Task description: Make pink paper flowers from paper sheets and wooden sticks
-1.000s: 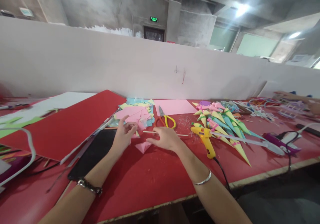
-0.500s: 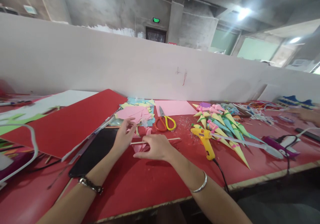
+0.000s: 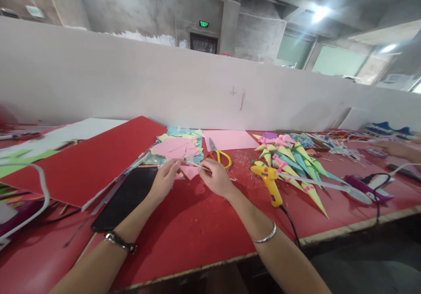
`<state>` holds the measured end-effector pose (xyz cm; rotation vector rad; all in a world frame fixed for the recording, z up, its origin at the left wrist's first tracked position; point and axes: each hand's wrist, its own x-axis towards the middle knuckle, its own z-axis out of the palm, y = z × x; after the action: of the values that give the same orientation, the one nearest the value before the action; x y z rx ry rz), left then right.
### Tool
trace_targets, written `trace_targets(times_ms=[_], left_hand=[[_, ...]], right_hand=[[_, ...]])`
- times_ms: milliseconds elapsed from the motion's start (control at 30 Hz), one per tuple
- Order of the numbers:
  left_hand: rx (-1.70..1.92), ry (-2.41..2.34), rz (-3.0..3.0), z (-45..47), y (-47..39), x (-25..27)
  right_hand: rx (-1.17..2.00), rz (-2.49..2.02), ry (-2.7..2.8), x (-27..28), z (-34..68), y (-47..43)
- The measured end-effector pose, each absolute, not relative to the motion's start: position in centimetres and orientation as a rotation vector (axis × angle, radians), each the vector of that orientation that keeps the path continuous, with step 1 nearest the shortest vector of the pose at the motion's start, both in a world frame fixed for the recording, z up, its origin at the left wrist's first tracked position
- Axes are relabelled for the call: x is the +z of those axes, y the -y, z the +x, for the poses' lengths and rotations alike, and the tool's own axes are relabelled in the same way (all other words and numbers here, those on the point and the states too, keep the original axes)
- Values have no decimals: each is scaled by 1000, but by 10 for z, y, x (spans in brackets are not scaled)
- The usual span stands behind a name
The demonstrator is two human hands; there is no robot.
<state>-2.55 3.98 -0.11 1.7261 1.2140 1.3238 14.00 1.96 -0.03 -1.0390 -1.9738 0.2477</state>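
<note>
My right hand [image 3: 216,178] is closed round a thin wooden stick [image 3: 194,164], which points left towards my other hand. My left hand [image 3: 165,179] has its fingers pinched together at the left edge of a small pink paper piece [image 3: 190,171]. The paper hangs beneath the stick, its pointed end down; whether the two touch I cannot tell. Just beyond my hands lie a pile of pink, yellow and blue paper pieces [image 3: 176,147] and scissors [image 3: 224,160] with red and yellow handles, partly hidden by my right hand.
To the right, a yellow glue gun [image 3: 270,183] lies beside a heap of paper cones [image 3: 302,162]. A black phone-like slab [image 3: 126,200] and a large red sheet [image 3: 98,162] are at left. Pink card [image 3: 232,139] lies at the back. Another person's hand [image 3: 399,150] is far right.
Both hands have drawn closer to the paper pile. The stick has tilted and shifted with my right hand, and my left fingers have closed on the pink paper.
</note>
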Motion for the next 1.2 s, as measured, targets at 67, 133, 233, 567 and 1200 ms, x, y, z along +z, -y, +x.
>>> trace_targets(times_ms=[67, 133, 233, 567, 1200], left_hand=[[1245, -1184, 1768, -23, -36, 1], [1174, -1192, 1808, -21, -33, 2], [1153, -1250, 1829, -19, -30, 2], [1220, -1153, 1822, -20, -39, 0], [1190, -1150, 1882, -17, -26, 10]], right_hand=[[235, -1019, 1968, 0, 140, -20], [216, -1025, 1967, -1, 140, -20], [162, -1080, 1915, -3, 141, -22], [101, -1081, 1874, -1, 142, -19], [93, -1208, 2157, -6, 140, -24]])
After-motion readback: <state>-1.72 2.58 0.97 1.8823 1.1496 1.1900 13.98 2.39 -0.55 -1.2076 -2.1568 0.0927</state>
